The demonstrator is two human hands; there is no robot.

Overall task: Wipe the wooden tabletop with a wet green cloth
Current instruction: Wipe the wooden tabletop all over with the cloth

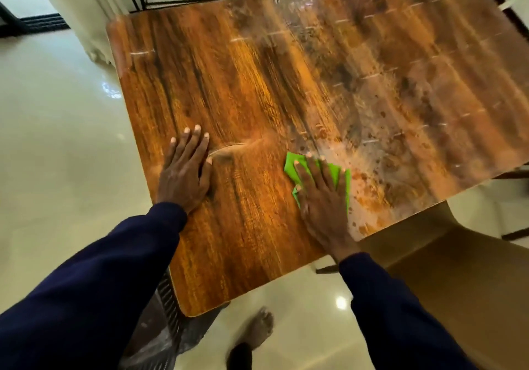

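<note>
Pressing green cloth point(290, 165) onto wooden tabletop point(257, 83), right hand point(323, 198) fingers point(316, 171) straight, left hand point(183, 175) flat, fingers spread, holding nothing

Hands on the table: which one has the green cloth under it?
The right hand, fingers spread flat on the green cloth; the left hand rests flat on the bare wooden tabletop.

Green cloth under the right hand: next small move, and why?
Probably push the folded green cloth forward and right under the flat right hand: hazy streaks and spots cover that side of the wooden tabletop, while the left hand braces flat on the clearer part.
</note>
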